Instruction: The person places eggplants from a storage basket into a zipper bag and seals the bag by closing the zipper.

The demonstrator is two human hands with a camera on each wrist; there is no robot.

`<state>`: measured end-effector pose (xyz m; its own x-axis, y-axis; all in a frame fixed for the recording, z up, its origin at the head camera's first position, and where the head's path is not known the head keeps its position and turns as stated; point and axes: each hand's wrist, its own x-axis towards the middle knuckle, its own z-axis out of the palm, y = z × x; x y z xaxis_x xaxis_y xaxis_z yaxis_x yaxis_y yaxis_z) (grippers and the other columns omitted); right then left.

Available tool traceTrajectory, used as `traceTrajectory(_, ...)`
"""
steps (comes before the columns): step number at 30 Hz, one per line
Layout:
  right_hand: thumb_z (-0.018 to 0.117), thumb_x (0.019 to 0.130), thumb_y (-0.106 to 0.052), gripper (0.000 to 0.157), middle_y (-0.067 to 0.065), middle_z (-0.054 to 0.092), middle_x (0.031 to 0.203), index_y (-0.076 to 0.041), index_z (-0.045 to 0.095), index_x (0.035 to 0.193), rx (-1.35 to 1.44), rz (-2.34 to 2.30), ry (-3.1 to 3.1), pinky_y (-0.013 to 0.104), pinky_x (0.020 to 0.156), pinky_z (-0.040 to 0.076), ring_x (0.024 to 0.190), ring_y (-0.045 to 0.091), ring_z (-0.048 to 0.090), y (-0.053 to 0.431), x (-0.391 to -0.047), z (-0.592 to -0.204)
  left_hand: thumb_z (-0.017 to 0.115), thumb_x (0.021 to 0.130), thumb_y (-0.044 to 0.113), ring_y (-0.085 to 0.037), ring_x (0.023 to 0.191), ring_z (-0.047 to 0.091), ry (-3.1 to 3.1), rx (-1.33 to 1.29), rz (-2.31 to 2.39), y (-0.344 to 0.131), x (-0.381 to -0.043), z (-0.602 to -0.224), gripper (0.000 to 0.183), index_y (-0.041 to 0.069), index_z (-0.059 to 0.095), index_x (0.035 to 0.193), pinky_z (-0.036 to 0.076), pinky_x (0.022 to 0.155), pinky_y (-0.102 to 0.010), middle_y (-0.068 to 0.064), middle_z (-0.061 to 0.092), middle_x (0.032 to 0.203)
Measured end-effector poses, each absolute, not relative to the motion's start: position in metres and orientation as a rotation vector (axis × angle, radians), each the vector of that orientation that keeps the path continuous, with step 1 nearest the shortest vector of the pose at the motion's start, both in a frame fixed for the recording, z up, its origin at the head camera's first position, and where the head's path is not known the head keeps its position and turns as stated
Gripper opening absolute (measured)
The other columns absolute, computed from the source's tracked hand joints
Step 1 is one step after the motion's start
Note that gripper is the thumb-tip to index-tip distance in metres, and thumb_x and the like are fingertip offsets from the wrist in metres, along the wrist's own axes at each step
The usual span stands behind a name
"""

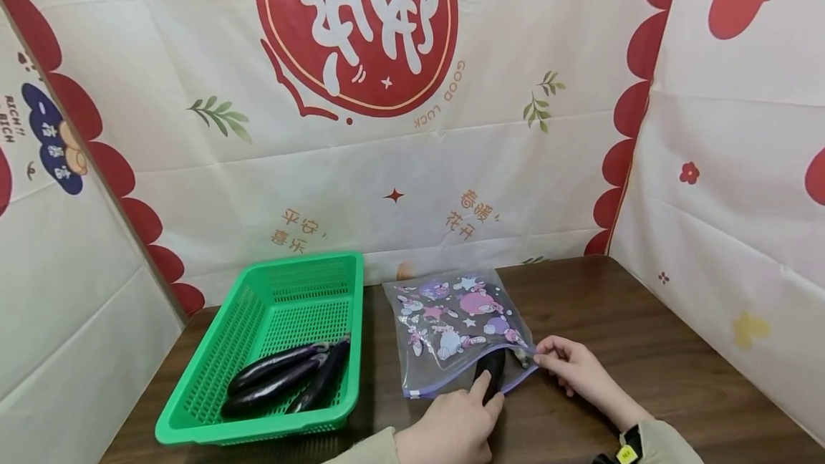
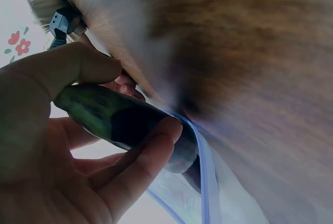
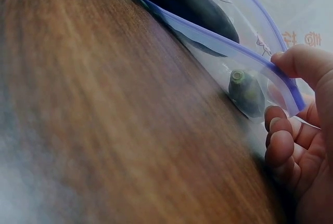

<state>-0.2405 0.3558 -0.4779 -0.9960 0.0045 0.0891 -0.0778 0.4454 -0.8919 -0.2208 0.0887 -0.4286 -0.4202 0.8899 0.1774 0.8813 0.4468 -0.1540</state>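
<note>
Held eggplant (image 1: 495, 367) at the mouth of a clear zip bag (image 1: 451, 331), on a wooden tabletop (image 1: 593, 321). Its long axis runs away from the person, nearly straight up the head view; a rounded end points through the opening into the bag, and the other end lies back toward the left hand (image 1: 456, 424). The skin is glossy and blackish purple, with greenish reflections in the left wrist view. The left hand grips this eggplant between thumb and bent fingers. The right hand (image 1: 573, 367) pinches one end of the bag's purple zip strip (image 2: 207, 182), the two lips of which stand apart around the eggplant. The bag lies with its mouth toward the person and bears pink, lilac and white stars and shells. Counted: one eggplant in the hand; at least one bagged eggplant (image 3: 247, 94), its pale cut stem facing the mouth, the full number inside being unclear; three basket eggplants (image 1: 271, 387), stems toward the far right, lying side by side in one green basket (image 1: 251, 429); one bag; one dark wrist device (image 1: 634, 442) on the right arm
</note>
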Motion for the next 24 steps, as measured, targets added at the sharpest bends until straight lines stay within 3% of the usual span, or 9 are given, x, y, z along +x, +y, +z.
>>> traceTrajectory(12,0.061,0.081,-0.028,0.025,0.009,0.048,0.062,-0.006,0.055,0.091,0.042,1.656,-2.574,0.032,0.033,0.04,0.04,0.012,0.043,0.3575,-0.2398,-0.4813,0.07,0.066,0.031,-0.011,0.056,0.053,-2.423,-1.443,0.134,0.0931,-0.2208,-0.4247,0.052,0.015,0.056,0.113,0.04,0.038,-0.023,-0.015,0.051,0.113)
traceTrajectory(16,0.061,0.081,-0.029,0.025,0.011,0.049,0.063,-0.006,0.056,0.091,0.047,1.654,-2.577,0.032,0.033,0.039,0.04,0.012,0.043,0.3568,-0.2398,-0.4817,0.07,0.067,0.032,-0.01,0.053,0.051,-2.383,-1.42,0.122,0.0949,-0.2219,-0.4259,0.043,0.016,0.058,0.105,0.037,0.036,-0.023,-0.013,0.053,0.106)
traceTrajectory(19,0.062,0.081,-0.029,0.025,0.012,0.049,0.063,-0.007,0.056,0.09,0.05,1.645,-2.575,0.032,0.033,0.039,0.039,0.012,0.043,0.3564,-0.2398,-0.4815,0.07,0.067,0.032,-0.01,0.054,0.05,-2.379,-1.414,0.117,0.0963,-0.2228,-0.4263,0.038,0.017,0.058,0.101,0.036,0.036,-0.023,-0.012,0.054,0.103)
traceTrajectory(24,0.062,0.081,-0.028,0.024,0.012,0.049,0.063,-0.006,0.056,0.091,0.062,1.637,-2.578,0.033,0.033,0.04,0.039,0.013,0.043,0.3565,-0.2397,-0.4803,0.068,0.069,0.032,-0.013,0.064,0.056,-2.397,-1.451,0.116,0.096,-0.2235,-0.4252,0.042,0.017,0.059,0.107,0.041,0.04,-0.024,-0.013,0.053,0.109)
